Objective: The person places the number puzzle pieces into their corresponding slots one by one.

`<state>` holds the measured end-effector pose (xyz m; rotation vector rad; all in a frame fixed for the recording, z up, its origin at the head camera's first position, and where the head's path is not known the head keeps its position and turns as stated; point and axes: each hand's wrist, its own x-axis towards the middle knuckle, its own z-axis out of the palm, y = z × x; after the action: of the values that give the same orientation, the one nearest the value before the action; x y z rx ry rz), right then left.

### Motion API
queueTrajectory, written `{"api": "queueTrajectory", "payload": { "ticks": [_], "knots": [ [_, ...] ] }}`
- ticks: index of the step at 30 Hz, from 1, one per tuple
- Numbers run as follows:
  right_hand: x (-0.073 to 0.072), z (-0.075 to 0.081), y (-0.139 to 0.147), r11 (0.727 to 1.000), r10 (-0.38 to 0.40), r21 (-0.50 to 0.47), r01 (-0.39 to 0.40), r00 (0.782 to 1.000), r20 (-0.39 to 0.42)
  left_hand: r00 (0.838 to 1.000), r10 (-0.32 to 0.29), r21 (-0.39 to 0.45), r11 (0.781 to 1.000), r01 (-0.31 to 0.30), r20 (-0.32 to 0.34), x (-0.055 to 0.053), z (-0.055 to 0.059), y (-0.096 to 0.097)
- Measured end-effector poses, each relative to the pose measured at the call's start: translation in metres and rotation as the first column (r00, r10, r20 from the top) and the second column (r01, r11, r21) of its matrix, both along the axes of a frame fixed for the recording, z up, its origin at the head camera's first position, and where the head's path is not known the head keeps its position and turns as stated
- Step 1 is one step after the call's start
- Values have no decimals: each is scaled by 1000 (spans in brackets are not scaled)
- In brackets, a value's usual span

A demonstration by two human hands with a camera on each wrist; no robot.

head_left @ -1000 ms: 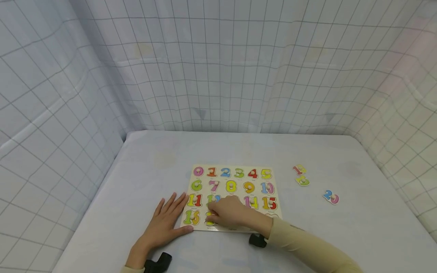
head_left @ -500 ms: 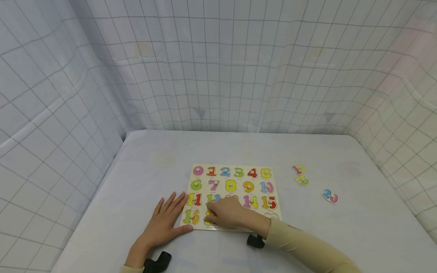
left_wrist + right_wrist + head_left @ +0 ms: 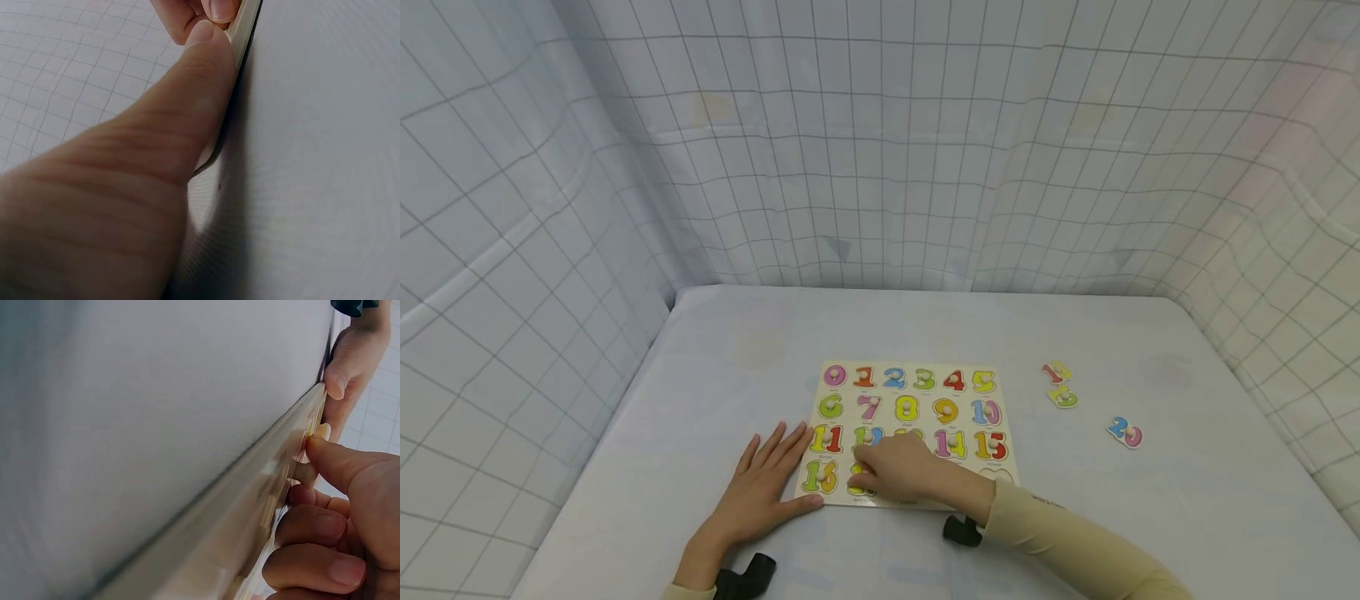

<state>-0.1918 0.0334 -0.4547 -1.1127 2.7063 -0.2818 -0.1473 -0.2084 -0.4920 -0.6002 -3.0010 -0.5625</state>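
A wooden number puzzle board [image 3: 887, 500] lies on the white table, with colourful knobbed numbers set in rows. My left hand [image 3: 762, 492] rests flat along its left edge, fingers spread, thumb at the lower left corner; that thumb [image 3: 200, 81] also shows in the left wrist view. Over the bottom row, my right hand [image 3: 904, 467] has curled fingers and holds a yellow number puzzle piece [image 3: 857, 483], mostly hidden, just right of the 16 piece [image 3: 820, 477]. In the right wrist view, the right thumb [image 3: 344, 465] touches down at the board's surface.
Right of the board lie a red-and-yellow number piece [image 3: 1057, 372], a yellow-green piece [image 3: 1063, 397] and a 20 piece [image 3: 1125, 432]. A pale recess [image 3: 997, 474] shows at the board's lower right. Grid-patterned white curtains [image 3: 880, 167] surround the table.
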Motion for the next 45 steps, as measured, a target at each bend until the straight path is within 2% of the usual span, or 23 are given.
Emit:
{"api": "queueTrajectory", "payload": {
  "ticks": [4, 8, 11, 14, 18, 23, 26, 28, 32, 34, 37, 45],
  "knots": [
    [0, -1, 3, 1000, -17, -17, 18, 1000, 24, 1000, -4, 9, 1000, 4, -11, 0, 1, 0],
    [-6, 3, 15, 994, -75, -75, 80, 994, 75, 999, -11, 25, 1000, 12, -31, 1, 1, 1],
    [-17, 10, 35, 981, -132, -135, 142, 988, 79, 999, -11, 28, 1000, 12, -44, 2, 2, 2],
    [-36, 15, 62, 957, -208, -188, 219, 975, 78, 999, -5, 32, 999, 6, -49, 2, 3, 3],
    [-61, 17, 106, 915, -349, -185, 359, 933, 88, 999, 1, 36, 999, 0, -51, 4, 3, 3],
    [-86, 17, 162, 842, -526, -96, 531, 847, 74, 999, 5, 31, 1000, -3, -50, 4, 1, 2],
    [-93, 19, 190, 801, -593, -58, 596, 803, 62, 999, 10, 28, 1000, -9, -33, 4, 1, 2],
    [-96, 19, 206, 784, -620, -18, 620, 784, 35, 1000, 13, 26, 1000, -12, -19, 3, 0, 1],
    [-101, 16, 229, 747, -665, 51, 663, 746, 41, 1000, 15, 21, 1000, -16, 9, 3, 1, 1],
    [-102, 13, 236, 738, -675, 65, 672, 736, 56, 1000, 17, 21, 1000, -18, 18, 3, 2, 1],
    [-104, 7, 242, 735, -678, 65, 675, 732, 62, 1000, 19, 22, 1000, -19, 23, 4, 4, 2],
    [-103, 3, 246, 741, -671, 48, 669, 738, 75, 1000, 4, 33, 999, -3, -23, 3, 2, 2]
  ]
}}
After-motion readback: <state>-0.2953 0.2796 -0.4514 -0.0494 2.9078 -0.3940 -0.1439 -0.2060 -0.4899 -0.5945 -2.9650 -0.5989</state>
